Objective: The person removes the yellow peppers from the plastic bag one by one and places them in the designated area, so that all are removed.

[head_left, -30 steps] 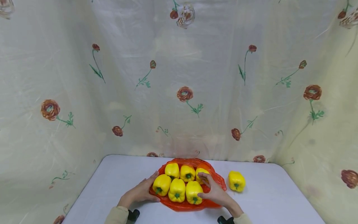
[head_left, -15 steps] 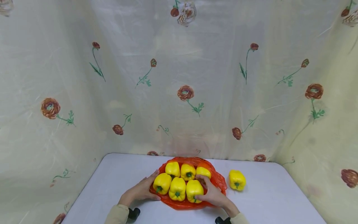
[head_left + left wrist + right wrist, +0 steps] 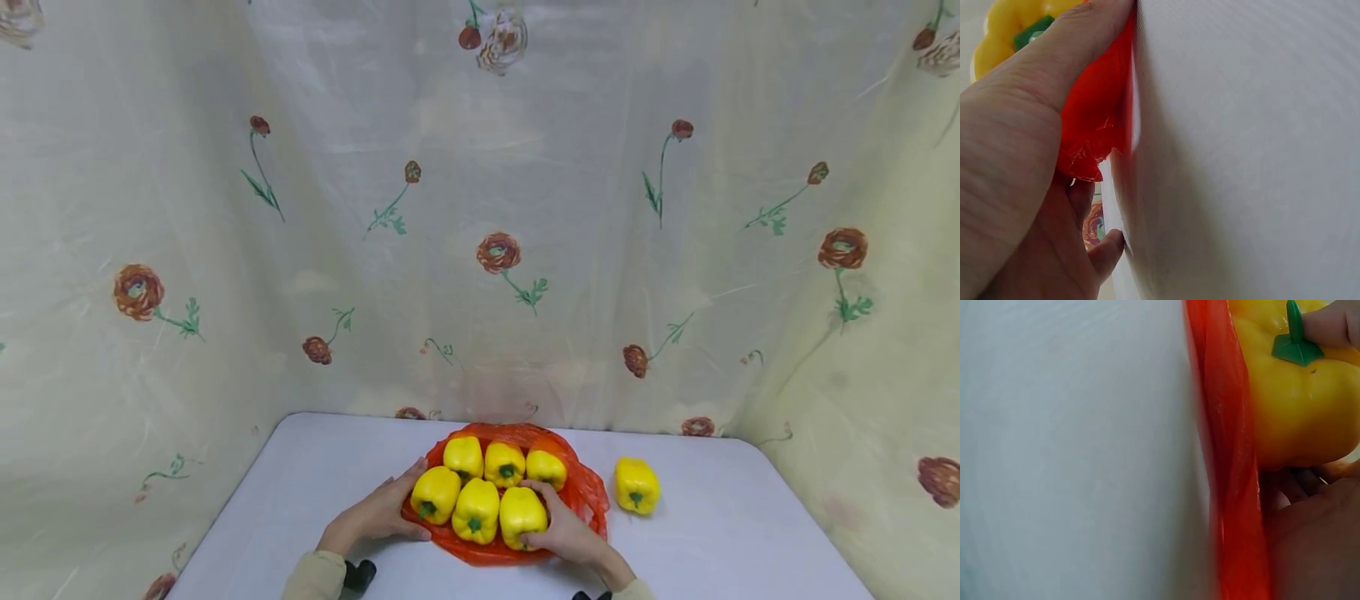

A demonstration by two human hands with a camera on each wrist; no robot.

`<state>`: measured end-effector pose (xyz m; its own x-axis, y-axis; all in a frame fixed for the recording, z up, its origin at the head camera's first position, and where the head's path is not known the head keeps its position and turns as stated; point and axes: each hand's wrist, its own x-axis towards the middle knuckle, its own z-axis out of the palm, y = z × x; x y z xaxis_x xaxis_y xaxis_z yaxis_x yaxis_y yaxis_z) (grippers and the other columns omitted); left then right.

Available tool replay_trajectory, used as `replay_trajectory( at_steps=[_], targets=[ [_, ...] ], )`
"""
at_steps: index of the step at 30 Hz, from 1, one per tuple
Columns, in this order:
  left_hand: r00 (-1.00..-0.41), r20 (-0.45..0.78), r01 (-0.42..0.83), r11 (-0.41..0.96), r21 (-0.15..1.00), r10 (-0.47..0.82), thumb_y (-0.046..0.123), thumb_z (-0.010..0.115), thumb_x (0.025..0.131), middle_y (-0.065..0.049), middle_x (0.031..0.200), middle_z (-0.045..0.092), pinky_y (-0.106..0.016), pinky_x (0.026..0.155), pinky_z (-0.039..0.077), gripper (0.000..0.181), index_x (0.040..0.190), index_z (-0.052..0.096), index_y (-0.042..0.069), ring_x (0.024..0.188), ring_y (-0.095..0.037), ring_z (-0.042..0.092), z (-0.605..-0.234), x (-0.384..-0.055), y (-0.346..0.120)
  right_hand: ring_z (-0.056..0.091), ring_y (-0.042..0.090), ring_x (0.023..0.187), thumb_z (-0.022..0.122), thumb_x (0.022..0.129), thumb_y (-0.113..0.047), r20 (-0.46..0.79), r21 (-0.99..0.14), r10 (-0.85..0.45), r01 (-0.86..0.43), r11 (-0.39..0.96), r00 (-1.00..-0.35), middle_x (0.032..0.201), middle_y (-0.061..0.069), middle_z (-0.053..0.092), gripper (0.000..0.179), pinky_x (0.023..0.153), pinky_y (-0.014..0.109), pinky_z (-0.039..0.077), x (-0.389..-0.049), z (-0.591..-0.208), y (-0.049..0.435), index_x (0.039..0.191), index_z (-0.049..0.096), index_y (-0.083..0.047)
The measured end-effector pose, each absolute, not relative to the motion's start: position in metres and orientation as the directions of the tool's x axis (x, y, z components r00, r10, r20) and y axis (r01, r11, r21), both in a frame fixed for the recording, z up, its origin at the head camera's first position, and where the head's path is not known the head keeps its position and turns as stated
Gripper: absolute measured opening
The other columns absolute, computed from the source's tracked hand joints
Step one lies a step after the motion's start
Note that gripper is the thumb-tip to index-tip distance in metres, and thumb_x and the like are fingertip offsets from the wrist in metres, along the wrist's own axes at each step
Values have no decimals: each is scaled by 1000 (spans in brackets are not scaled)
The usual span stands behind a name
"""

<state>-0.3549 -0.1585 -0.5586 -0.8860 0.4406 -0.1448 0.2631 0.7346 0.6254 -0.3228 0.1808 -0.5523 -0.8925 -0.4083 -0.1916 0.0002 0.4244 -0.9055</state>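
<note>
Several yellow bell peppers sit in two rows on a spread red plastic bag. My right hand grips the front right bell pepper, thumb near its green stem and fingers round its far right side. In the right wrist view, that bell pepper stands against the red bag. At the left, my left hand rests against the bag's edge beside the front left bell pepper, fingers and thumb stretched out. The left wrist view shows the red bag between thumb and fingers.
One more yellow bell pepper lies on the white table, right of the bag. A flower-patterned curtain rises behind the table and along both sides.
My right hand has moved left and nearer to me, and its fingers have closed round the front right bell pepper. The left hand stays at the bag's left edge.
</note>
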Motion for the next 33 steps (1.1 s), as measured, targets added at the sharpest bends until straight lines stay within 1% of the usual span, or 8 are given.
replay_trajectory(
  at_steps=[6, 13, 20, 27, 33],
  targets=[
    [-884, -141, 263, 722, 640, 446, 55, 77, 71, -6, 163, 16, -61, 118, 11, 111, 156, 16, 15, 148, -30, 21, -556, -353, -158, 41, 33, 121, 77, 81, -27, -190, -912, -406, 7, 411, -894, 141, 15, 38, 83, 104, 59, 40, -324, -555, 181, 146, 26, -18],
    [-880, -131, 274, 714, 644, 456, 54, 77, 72, -7, 163, 16, -61, 118, 12, 111, 156, 17, 13, 148, -31, 22, -554, -352, -158, 42, 33, 119, 77, 80, -29, -217, -909, -394, 38, 414, -893, 141, 15, 39, 84, 103, 59, 39, -325, -556, 180, 146, 27, -16],
    [-877, -118, 288, 708, 644, 465, 53, 78, 73, -7, 163, 16, -60, 118, 13, 110, 155, 17, 12, 148, -31, 22, -555, -351, -158, 43, 32, 118, 76, 81, -29, -194, -906, -401, 7, 422, -895, 139, 15, 40, 81, 103, 58, 41, -326, -556, 181, 145, 28, -15],
    [-882, -130, 276, 721, 635, 452, 56, 77, 72, -6, 163, 16, -59, 119, 12, 111, 156, 17, 14, 148, -30, 22, -556, -352, -158, 44, 31, 118, 76, 82, -30, -181, -909, -400, -2, 417, -898, 139, 15, 41, 81, 103, 57, 42, -326, -555, 181, 146, 28, -14],
    [-883, -132, 272, 720, 638, 451, 55, 77, 71, -6, 163, 16, -60, 118, 12, 111, 156, 17, 14, 148, -30, 22, -556, -352, -158, 45, 30, 117, 76, 81, -31, -164, -897, -392, -29, 441, -905, 138, 13, 42, 82, 101, 56, 43, -324, -552, 182, 146, 28, -15]
  ],
)
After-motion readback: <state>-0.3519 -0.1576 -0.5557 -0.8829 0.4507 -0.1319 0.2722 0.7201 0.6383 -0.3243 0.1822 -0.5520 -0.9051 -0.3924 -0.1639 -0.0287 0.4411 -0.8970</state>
